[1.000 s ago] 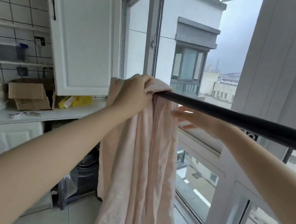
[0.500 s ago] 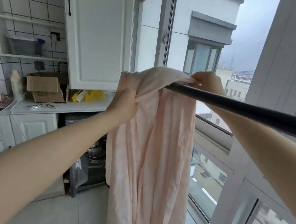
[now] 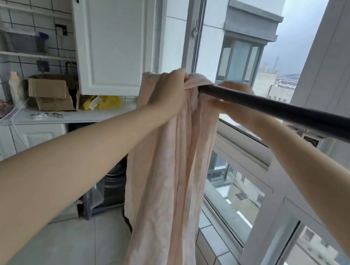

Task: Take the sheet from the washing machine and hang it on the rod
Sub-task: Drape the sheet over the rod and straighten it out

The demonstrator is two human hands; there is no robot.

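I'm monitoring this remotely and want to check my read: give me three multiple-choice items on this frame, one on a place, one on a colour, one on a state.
1. Where is the cardboard box?
A. On the counter
B. On the floor
C. On the windowsill

2. What colour is the sheet?
A. Dark blue
B. Pale pink
C. Green

3. What is the left hand doing?
A. Hanging idle
B. Gripping the sheet at the rod
C. Opening the cabinet

Answers: 1 A, it sits on the white counter. 2 B, the cloth is pale pink. 3 B, its fingers bunch cloth at the rod's end.
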